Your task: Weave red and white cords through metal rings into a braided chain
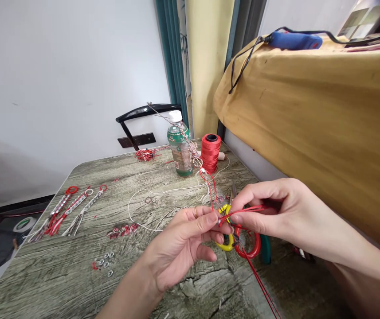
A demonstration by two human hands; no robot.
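Observation:
My left hand [190,235] pinches red cord at a small metallic piece, thumb against forefinger, the other fingers loosely bent. Between thumb and fingers, my right hand [272,206] grips strands of red cord [243,213] drawn out sideways from that spot. The cord runs up from my left hand toward a bundle of pinkish strings [194,153] beside a plastic bottle [180,153]. Beneath both hands lie scissors with yellow handles [225,246] and red handles [252,248], partly hidden. More red strands trail down toward the table's front edge.
Finished-looking braided tassels [72,210] with rings lie at the left, with several metal nuts [105,261] nearer me. A red thread spool [210,153] stands by the bottle. White cord [139,191] loops over the wooden table [86,177]. A yellow-cloth-covered surface [309,110] rises at right.

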